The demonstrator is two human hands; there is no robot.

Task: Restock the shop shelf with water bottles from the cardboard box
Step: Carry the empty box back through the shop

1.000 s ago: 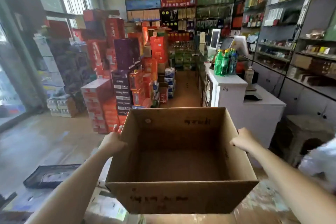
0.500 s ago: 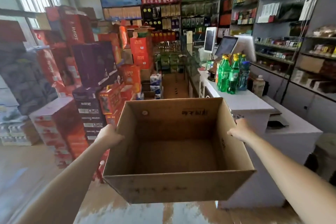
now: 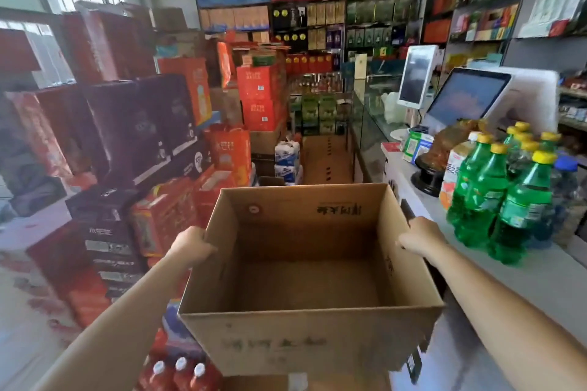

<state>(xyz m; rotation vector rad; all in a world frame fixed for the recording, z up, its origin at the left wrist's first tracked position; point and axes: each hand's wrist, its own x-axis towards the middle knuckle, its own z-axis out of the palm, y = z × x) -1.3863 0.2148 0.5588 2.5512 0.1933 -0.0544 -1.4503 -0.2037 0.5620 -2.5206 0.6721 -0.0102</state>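
Observation:
I carry an open cardboard box (image 3: 305,336) in front of me at waist height; nothing lies inside it. My left hand (image 3: 190,247) grips the top of its left wall and my right hand (image 3: 421,240) grips the top of its right wall. Several green bottles with yellow caps (image 3: 495,200) stand in a cluster on the white counter (image 3: 540,289) just right of the box, with a clear blue-capped bottle (image 3: 563,187) behind them. Shelves (image 3: 489,9) full of goods line the right wall and the back wall.
Stacks of red and purple cartons (image 3: 152,136) fill the left side. Red bottles with white caps (image 3: 178,374) stand on the floor under the box. A narrow aisle (image 3: 327,159) runs ahead between cartons and a glass counter. Two screens (image 3: 463,98) sit on the counter.
I have walked forward with the box; the counter and green bottles are now close on the right and the carton stacks close on the left. Both hands keep their grip.

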